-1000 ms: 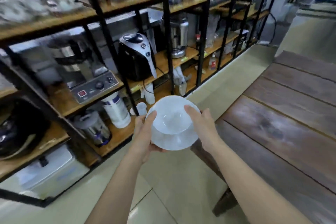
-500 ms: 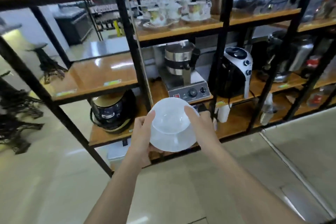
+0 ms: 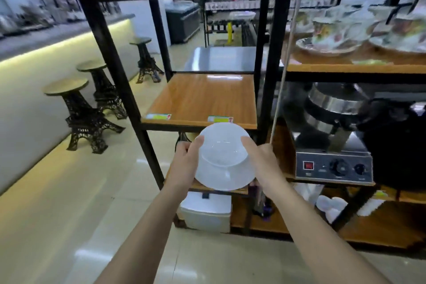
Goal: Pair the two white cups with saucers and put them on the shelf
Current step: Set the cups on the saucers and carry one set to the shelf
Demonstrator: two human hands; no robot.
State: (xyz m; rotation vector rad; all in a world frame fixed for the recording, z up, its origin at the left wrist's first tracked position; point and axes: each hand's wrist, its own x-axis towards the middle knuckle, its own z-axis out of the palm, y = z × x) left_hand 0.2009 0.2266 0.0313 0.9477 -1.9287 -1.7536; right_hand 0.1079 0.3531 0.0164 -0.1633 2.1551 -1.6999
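Glossy wooden shelf [image 3: 202, 97], black metal frame [image 3: 103, 37]

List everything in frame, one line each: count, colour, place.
White dish: 1 cup-on-saucer shape, white, held centre frame.
Bare shelf board: 1, orange wood, just beyond the dish.
Shelf frame: black metal posts, centre and right.
Floral cups on saucers: at least 2, blurred, upper right shelf.
Steel appliance with knobs: 1, silver, right middle shelf.
White box: 1, bottom shelf.
Stools: 3, black tower-shaped bases, left floor.
Left hand: grips dish's left side.
Right hand: grips dish's right side.
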